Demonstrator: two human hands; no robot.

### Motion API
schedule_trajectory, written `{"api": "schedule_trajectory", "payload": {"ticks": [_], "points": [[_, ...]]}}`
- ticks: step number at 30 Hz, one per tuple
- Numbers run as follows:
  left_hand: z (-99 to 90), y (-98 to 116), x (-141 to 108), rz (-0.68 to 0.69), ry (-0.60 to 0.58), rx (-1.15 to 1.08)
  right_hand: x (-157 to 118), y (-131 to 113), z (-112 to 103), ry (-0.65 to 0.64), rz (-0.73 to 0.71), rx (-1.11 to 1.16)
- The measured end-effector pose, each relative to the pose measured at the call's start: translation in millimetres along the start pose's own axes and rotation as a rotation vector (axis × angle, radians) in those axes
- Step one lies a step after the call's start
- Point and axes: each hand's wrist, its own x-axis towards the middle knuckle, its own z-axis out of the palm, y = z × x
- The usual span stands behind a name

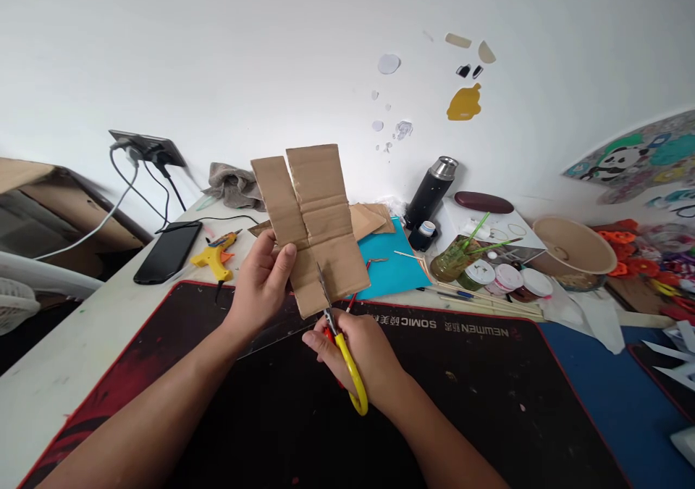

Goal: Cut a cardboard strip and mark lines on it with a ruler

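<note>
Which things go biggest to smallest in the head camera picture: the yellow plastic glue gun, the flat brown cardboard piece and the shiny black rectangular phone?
1. Flat brown cardboard piece
2. Shiny black rectangular phone
3. Yellow plastic glue gun

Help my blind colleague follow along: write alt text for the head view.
A left hand holds up brown cardboard while the right hand has scissors at its lower edge, above a black mat. Beyond lie a yellow glue gun and blue sheet.
</note>
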Motion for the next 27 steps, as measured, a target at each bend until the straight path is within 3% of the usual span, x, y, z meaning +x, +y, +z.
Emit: {"api": "schedule_trajectory", "payload": {"ticks": [11,27], "points": [[4.2,2.2,0.4,-0.072,0.053,-0.024,-4.6,-5.9,-2.0,0.013,-0.022,-0.008],[0.1,-0.2,2.8,0.006,0.015,0.005,-2.2,-0.6,3.2,0.05,-0.049,-0.172]]}}
